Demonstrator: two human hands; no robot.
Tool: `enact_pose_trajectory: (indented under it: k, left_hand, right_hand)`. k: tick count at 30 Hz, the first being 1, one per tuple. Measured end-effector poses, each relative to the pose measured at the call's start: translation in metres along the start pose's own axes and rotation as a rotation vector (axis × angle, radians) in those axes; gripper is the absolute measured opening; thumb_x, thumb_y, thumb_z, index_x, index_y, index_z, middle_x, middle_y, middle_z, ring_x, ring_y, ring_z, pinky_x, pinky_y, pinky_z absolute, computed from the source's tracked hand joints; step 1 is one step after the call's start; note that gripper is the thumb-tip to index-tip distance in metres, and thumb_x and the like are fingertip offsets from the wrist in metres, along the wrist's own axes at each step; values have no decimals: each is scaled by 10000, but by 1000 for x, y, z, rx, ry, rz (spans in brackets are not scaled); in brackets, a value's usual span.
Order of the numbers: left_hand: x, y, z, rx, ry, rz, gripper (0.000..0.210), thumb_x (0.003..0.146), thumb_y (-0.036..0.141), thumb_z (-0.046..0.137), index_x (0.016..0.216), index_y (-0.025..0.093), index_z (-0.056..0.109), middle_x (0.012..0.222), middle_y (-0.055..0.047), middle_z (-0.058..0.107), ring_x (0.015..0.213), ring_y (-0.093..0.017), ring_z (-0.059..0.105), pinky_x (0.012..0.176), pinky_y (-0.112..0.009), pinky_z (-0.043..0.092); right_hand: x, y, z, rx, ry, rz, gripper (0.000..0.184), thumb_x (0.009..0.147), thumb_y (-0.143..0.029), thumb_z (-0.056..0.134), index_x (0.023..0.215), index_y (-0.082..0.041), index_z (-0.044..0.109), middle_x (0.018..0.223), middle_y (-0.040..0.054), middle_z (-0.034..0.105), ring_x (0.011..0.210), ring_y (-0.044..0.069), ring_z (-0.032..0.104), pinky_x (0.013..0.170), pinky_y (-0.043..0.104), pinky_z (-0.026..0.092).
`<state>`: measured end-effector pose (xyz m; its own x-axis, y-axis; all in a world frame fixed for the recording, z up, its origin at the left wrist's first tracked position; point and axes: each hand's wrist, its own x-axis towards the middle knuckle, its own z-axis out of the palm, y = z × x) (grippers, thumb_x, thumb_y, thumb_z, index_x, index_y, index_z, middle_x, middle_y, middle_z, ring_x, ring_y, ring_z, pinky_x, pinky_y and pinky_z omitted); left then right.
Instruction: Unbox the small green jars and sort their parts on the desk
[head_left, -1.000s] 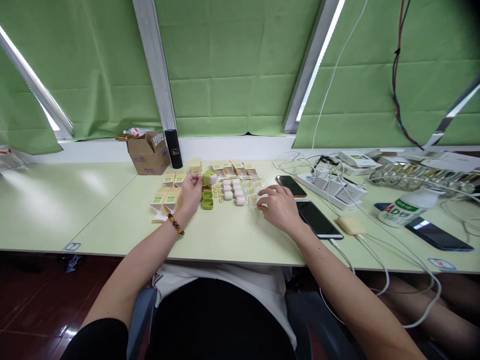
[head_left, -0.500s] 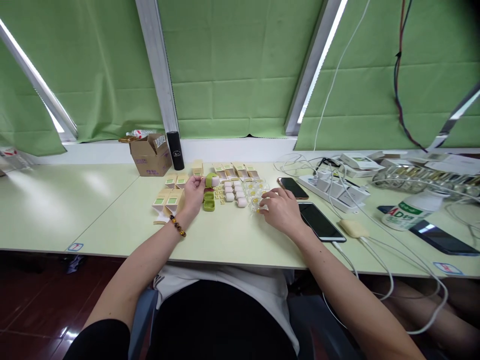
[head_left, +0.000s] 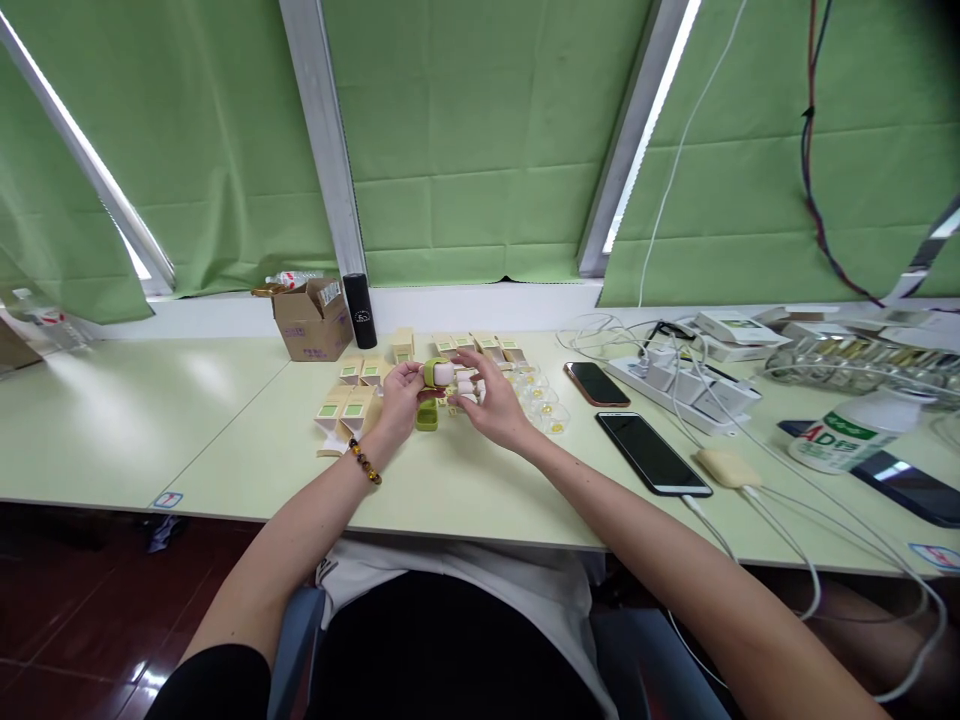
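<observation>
My left hand (head_left: 401, 402) holds a small rounded case (head_left: 444, 374), pale pink with a green cover around its end, raised above the table. My right hand (head_left: 491, 405) is just to its right, thumb and fingers apart in a curve; anything small or clear between them I cannot make out. Below the left fingers stands an open green case cover (head_left: 427, 415). Several more pale pink cases (head_left: 465, 387) lie behind the right fingers, partly hidden. Clear plastic pieces with yellow spots (head_left: 553, 418) are spread right of the right hand.
Opened cream paper boxes (head_left: 345, 412) stand left, with more (head_left: 491, 346) behind. Farther back are a cardboard carton (head_left: 311, 325) and a black cylinder (head_left: 360, 312). To the right lie two phones (head_left: 652, 453), a power strip (head_left: 675, 392), cables and a white bottle (head_left: 855, 432).
My right hand has left the clear plastic pieces and moved left to beside the held case. My left hand still holds the case, now slightly lower. The view has shifted a little.
</observation>
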<state>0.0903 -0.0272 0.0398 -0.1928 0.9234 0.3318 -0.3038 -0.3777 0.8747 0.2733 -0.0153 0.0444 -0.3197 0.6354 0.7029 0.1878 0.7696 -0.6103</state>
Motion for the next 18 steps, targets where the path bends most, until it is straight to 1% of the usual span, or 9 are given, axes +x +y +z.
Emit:
enact_pose_trajectory:
  k: [2,4,7,10,14,16,18]
  left_hand:
    - [-2,1,1,13,-11,-2,360,785,383,854,912,190,578,810,-13,705,741,-176,739,722,-338,650]
    - [-4,0,2,21,-28,-6,362,782,391,856,909,188,584,807,-11,705,738,-171,735,726,-330,642]
    - [-7,-3,5,25,-70,-34,376,758,387,875,900,189,589,767,3,695,705,-157,718,706,-301,619]
    - [-8,-6,6,30,-128,-71,373,737,375,889,882,189,600,727,8,692,666,-139,687,664,-259,576]
    - [-8,-8,7,112,-157,-30,317,743,349,877,852,179,632,724,6,696,659,-119,637,626,-213,497]
    - [-6,-9,8,176,-169,-9,283,754,330,866,804,173,635,725,5,691,670,-117,623,624,-207,474]
    - [-5,-10,7,228,-183,-5,235,776,298,845,793,170,649,752,-3,698,691,-123,629,650,-214,482]
  right_hand:
    - [1,5,11,95,34,10,639,856,-275,765,1443,-327,518,1435,94,656,1357,314,586,1063,516,504]
    - [-1,7,16,160,65,-1,570,873,-288,762,1398,-325,542,1438,89,646,1352,297,596,1058,493,511]
    - [-6,7,17,195,90,-16,465,881,-290,760,1316,-323,599,1407,75,655,1299,277,618,1040,467,530]
    - [-10,3,14,225,106,-14,401,876,-282,760,1254,-318,632,1352,64,684,1248,266,638,1035,460,541]
    - [-13,0,13,299,117,22,405,832,-283,797,1204,-306,640,1323,57,702,1226,263,654,1044,458,549]
    - [-13,-1,13,329,141,62,411,799,-291,822,1172,-296,649,1276,51,712,1169,257,670,1036,454,556]
    - [-14,0,13,350,168,105,418,771,-307,842,1147,-290,660,1227,45,710,1103,248,675,1016,447,566]
